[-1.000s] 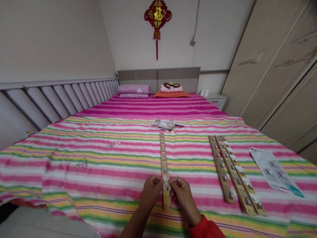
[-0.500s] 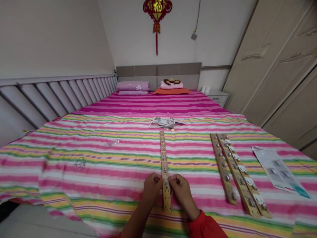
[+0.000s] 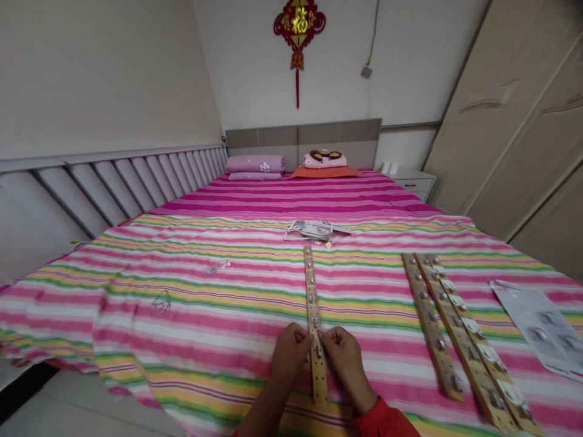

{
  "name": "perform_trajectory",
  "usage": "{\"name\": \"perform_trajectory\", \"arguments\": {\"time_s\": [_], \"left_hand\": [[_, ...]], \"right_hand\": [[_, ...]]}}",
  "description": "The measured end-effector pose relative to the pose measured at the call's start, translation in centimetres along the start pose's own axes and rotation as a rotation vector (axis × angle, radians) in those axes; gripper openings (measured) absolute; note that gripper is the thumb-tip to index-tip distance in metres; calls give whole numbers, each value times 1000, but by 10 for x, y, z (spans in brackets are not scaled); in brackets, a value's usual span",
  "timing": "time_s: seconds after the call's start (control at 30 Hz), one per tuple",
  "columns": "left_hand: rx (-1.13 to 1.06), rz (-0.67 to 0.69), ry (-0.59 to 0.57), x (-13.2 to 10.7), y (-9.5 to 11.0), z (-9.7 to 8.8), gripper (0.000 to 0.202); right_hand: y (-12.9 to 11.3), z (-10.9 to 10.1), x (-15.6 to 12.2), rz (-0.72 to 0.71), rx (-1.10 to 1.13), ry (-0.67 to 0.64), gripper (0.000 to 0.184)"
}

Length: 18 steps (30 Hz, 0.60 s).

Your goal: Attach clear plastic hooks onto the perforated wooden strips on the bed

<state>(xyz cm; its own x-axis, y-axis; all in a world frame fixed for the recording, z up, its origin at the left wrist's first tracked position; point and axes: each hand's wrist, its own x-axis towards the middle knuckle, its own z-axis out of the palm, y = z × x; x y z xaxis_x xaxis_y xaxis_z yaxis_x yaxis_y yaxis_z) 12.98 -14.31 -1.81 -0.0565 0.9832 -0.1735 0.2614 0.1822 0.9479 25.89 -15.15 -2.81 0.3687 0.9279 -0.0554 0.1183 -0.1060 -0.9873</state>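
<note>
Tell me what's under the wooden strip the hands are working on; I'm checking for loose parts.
Only the striped bedsheet shows around the wooden strip. The left hand and right hand cover its near part; anything beneath is hidden.

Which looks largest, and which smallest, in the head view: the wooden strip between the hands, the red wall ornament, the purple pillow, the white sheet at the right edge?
1. Wooden strip, longest, but nearest.
2. White sheet, partly cut off.
3. Red wall ornament and purple pillow look alike; too far to rank.

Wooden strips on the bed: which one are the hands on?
The lone middle strip, pinched near its close end by both hands; the other strips lie untouched together to the right.
</note>
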Motion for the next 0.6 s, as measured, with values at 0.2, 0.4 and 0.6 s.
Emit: {"name": "perform_trajectory", "arguments": {"time_s": [0.2,0.4,0.6], "left_hand": [[56,-9,-3,2,1,-1,15],[-90,16,-90,-5,-3,-2,22],[-42,181,1,39,5,-79,19]], "right_hand": [[0,0,8,44,40,-61,27],[-3,-6,0,150,186,-171,35],[4,-9,-3,208,261,-235,49]]}}
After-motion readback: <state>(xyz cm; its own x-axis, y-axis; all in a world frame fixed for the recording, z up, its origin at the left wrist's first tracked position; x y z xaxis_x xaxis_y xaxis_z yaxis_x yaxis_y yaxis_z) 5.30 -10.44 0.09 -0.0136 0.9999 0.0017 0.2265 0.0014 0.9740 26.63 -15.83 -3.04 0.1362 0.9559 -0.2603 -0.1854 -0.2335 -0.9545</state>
